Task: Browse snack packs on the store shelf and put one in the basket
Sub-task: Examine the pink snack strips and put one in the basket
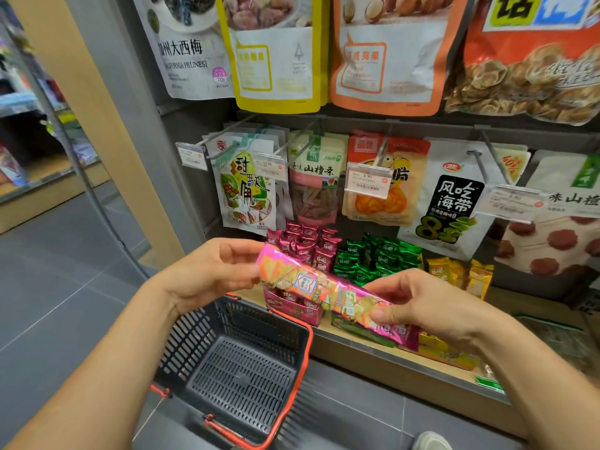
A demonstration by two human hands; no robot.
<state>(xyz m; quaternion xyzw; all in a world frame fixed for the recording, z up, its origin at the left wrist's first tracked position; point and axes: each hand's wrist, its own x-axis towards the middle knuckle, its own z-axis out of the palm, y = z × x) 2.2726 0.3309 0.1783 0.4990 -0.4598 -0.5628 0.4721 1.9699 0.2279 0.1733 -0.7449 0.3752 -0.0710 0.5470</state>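
A long pink and orange snack pack (328, 292) stretches between both hands, tilted down to the right, in front of the shelf. My left hand (214, 271) pinches its upper left end. My right hand (418, 300) grips its lower right end, thumb on top. Below the hands a dark grey shopping basket (240, 378) with red handles sits on the floor, and nothing lies in it. More small packs in pink (305, 245), green (376, 258) and yellow (461, 274) stand in display boxes on the wooden shelf (373, 355) behind.
Larger snack bags hang on hooks above, with price tags (368, 181) clipped at the hook ends. A grey pillar (130, 131) borders the shelf on the left, with grey floor tiles (61, 287) beyond. The tip of a shoe (431, 441) shows at the bottom edge.
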